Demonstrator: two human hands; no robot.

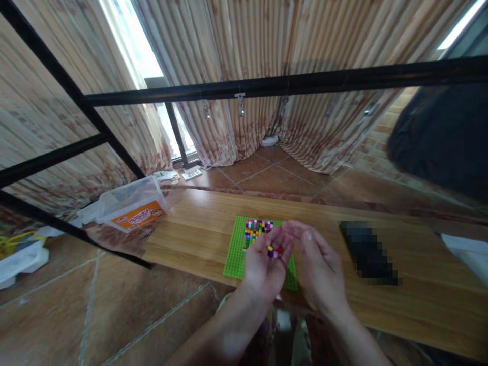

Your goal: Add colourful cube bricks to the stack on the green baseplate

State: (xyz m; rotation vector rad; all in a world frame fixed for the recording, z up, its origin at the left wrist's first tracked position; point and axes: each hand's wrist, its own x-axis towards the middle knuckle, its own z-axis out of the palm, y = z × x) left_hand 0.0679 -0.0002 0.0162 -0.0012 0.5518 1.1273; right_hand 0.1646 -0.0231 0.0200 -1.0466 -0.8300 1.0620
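Observation:
My left hand (267, 264) is cupped palm up over a green baseplate (233, 254). In its palm lie several small building bricks (275, 251), among them yellow, purple, pink and red ones. Beside it on the right, my right hand (322, 264) is held with its thumb up and its fingers stretched towards the left fingertips; nothing shows in it. The two hands seem to meet at the fingertips. A block of many-coloured bricks (253, 229) covers the upper middle of the baseplate, partly hidden by my left hand.
The baseplate lies on a long wooden table (198, 223). To the right on it is a dark, pixelated oblong object (366, 251). A clear plastic box (133, 203) with an orange label stands past the table's left end. A black metal bar (267, 86) crosses before the curtains (247, 40).

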